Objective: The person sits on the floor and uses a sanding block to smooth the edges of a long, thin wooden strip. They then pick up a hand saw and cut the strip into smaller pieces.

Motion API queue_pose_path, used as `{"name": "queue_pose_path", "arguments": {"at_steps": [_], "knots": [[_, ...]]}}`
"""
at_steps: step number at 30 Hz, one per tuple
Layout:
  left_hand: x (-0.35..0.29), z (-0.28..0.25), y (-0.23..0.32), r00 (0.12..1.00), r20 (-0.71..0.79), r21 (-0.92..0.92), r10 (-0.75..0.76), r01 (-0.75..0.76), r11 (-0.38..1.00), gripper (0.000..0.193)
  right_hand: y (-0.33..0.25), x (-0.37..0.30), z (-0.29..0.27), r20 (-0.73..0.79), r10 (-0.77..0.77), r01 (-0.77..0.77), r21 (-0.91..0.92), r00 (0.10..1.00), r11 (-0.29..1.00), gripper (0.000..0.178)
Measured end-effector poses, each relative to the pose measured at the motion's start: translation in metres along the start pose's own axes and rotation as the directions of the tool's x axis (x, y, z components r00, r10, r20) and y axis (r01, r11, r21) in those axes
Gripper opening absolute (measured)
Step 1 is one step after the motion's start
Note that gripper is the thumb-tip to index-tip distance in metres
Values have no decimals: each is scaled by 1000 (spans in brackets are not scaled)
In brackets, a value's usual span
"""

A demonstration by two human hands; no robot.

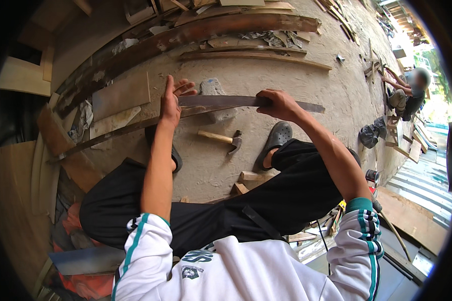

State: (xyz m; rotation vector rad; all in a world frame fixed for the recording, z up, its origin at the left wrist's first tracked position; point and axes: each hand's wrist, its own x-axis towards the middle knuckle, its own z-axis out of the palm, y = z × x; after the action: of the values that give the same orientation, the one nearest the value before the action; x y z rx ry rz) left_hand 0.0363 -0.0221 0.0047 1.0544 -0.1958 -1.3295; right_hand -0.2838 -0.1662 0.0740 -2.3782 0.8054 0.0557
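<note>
My right hand (281,104) is wrapped round a dark, flat wooden strip (223,101) near its right part. The left end of that strip meets the palm of my left hand (172,103), whose fingers are stretched out and spread. A longer, narrow wooden batten (118,127) runs from the lower left, passing by my left wrist and along under the strip. Both lie across a grey concrete block (212,87) on the floor. A claw hammer (217,137) with a wooden handle rests on the floor between my feet.
Old beams and planks (256,56) lie on the floor ahead. Plywood boards (120,95) are at the left. Small wood offcuts (256,176) sit by my right leg. A person (412,95) sits at the far right, near a black bag (370,133).
</note>
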Motion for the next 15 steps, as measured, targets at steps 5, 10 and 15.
{"name": "queue_pose_path", "arguments": {"at_steps": [5, 10, 15], "knots": [[-25, 30, -21, 978, 36, 260, 207, -209, 943, 41, 5, -10, 0, -41, -43, 42, -38, 998, 998, 40], [-31, 40, -28, 995, 3, 503, 104, -91, 859, 42, 8, -20, -12, 38, 16, -16, 13, 999, 1000, 37], [-20, 48, -68, 978, -19, 542, 207, -163, 824, 39, 38, -12, -8, 181, 254, -269, 63, 950, 961, 55]]}}
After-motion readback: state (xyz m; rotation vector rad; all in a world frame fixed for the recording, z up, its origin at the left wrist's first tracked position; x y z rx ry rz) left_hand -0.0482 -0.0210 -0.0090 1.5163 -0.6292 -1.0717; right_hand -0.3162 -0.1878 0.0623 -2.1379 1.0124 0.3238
